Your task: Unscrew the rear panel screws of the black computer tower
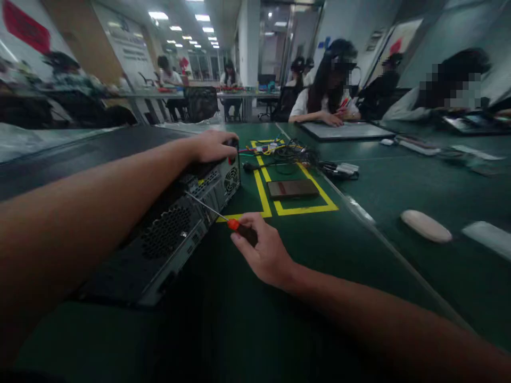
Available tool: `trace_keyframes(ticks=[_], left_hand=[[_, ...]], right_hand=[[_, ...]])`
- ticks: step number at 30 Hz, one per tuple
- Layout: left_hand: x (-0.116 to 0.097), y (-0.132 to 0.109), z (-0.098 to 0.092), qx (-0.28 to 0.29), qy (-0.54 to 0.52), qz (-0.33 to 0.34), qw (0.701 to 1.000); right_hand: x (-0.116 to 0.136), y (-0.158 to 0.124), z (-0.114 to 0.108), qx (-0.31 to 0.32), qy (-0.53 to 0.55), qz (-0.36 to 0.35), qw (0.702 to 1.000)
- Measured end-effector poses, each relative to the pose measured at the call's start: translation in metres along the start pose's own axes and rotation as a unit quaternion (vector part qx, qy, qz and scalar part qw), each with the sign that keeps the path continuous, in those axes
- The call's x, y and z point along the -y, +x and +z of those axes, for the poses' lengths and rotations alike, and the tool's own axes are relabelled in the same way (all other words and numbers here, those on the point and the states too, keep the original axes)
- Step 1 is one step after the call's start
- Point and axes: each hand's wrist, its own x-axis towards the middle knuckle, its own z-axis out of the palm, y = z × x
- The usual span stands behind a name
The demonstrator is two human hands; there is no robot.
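A black desktop computer case lies on the green table with its vented metal rear panel turned toward me. My left hand rests over the far corner of the case, its fingers curled down around the edge near the round fan grille. In my right hand is a screwdriver with an orange and dark handle, pinched between thumb and fingers. Its long thin shaft points up and left, and the tip reaches the rear panel near the expansion slots. Whether the tip sits in a screw is too small to tell.
Beyond the case lies a tangle of cables. A brown flat box sits inside yellow tape markings. To the right are a pale computer mouse and a white object. Across the table, people work at dark panels.
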Motion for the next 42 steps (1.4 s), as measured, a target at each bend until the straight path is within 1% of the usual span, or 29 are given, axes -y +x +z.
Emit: trace_keyframes(ticks=[4, 15, 19, 26, 30, 34, 42], left_hand=[[0.0048, 0.0021, 0.0029, -0.013, -0.013, 0.004, 1.000], [0.0071, 0.0035, 0.0047, -0.009, -0.010, 0.000, 1.000], [0.0053, 0.0021, 0.0035, -0.006, -0.017, 0.005, 1.000], [-0.0013, -0.0012, 0.0001, 0.004, -0.004, -0.010, 1.000], [-0.0003, -0.0007, 0.0009, 0.003, 0.004, -0.009, 1.000], [0.0009, -0.0001, 0.0014, 0.006, 0.001, -0.013, 1.000], [0.0010, -0.0004, 0.0015, 0.005, -0.008, -0.012, 1.000]], right_hand=[[-0.0001, 0.0003, -0.0006, 0.000, -0.016, 0.002, 1.000], [0.0048, 0.0004, -0.0044, 0.011, -0.029, 0.011, 0.999], [0.0048, 0.0012, -0.0049, 0.008, -0.037, -0.001, 0.999], [0.0047, 0.0031, -0.0060, 0.014, -0.041, -0.010, 0.999], [0.0057, 0.0020, -0.0058, 0.014, -0.032, -0.002, 0.999], [0.0050, 0.0002, -0.0051, 0.016, -0.022, -0.007, 1.000], [0.0023, 0.0012, -0.0042, 0.013, -0.037, 0.003, 0.999]])
